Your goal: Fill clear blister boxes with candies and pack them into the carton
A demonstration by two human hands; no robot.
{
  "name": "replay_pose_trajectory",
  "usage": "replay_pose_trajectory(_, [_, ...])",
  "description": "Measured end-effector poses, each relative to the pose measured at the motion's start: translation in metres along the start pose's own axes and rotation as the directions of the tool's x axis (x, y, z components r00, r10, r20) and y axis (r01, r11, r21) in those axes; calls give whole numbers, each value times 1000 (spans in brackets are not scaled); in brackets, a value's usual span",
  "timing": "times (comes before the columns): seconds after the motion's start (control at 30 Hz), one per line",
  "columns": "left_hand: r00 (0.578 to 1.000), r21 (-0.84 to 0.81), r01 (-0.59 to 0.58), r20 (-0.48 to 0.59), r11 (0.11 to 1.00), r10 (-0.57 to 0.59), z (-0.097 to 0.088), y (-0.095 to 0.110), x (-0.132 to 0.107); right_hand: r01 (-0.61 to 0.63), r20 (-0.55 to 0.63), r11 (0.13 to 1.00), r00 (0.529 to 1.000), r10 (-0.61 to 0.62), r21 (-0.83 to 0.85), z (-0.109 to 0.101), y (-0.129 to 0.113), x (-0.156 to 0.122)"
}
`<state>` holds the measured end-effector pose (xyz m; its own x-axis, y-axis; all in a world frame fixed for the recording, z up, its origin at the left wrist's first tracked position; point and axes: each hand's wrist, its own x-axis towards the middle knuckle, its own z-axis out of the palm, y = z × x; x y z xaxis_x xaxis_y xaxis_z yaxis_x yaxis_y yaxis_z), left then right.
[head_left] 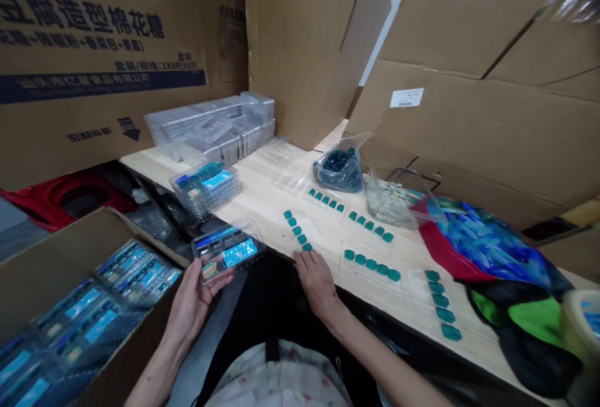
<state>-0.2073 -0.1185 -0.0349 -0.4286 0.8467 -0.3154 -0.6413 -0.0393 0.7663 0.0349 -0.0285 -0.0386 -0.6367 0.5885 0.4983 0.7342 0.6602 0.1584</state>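
The left hand (197, 291) is at eleven o'clock, thumb and fingers tight on a pack (234, 253). The right hand (317, 279) is at one o'clock, fingers close together by some green bits (294, 222); I can't tell if they pinch one. Full packs (75, 316) fill the carton (135, 347) at nine o'clock, so lots looks done. Five green rows lie loose, so some looks left.

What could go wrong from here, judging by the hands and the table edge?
The left hand holds a case near the table's front edge; a loose grip might drop it.

The right hand is at the near end of a green row; a brush could knock pieces out of line.

The stack of cases stands close to the edge; a bump might topple it.
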Motion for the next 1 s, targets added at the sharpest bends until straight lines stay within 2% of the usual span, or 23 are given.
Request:
replay_pose_trajectory(0.1, [999,-1,1,38,1000,-1,-1,-2,6,65,-39,995,997,-62,81,-16,14,-5])
replay_pose_trajectory(0.2, [994,-6,16,104,1000,-15,2,-4,10,57,-62,991,997,-50,121,-27,34,0])
replay_pose_trajectory(0.27, [988,-10,30,151,1000,-28,7,-6,14,77,-63,990,996,-70,119,-28,45,5])
replay_pose_trajectory(0.37, [981,-21,39,192,999,-34,17,-10,19,189,-9,974,982,-189,125,-22,54,8])
replay_pose_trajectory(0.43, [980,-27,39,196,999,-33,22,-13,22,211,37,971,976,-216,113,-16,50,7])
replay_pose_trajectory(0.53, [981,-31,34,192,999,-28,24,-15,25,81,71,996,994,-83,32,-9,36,5])
replay_pose_trajectory(0.63, [980,-39,29,197,999,-21,21,-16,26,-24,50,999,998,25,-21,-3,19,-2])
replay_pose_trajectory(0.8, [983,-14,40,181,999,-37,17,-14,25,48,-12,997,999,-47,57,-2,9,-24])
replay_pose_trajectory(1.0, [980,-5,28,197,1000,-26,18,-10,23,159,-188,982,973,-137,106,-2,28,-36])
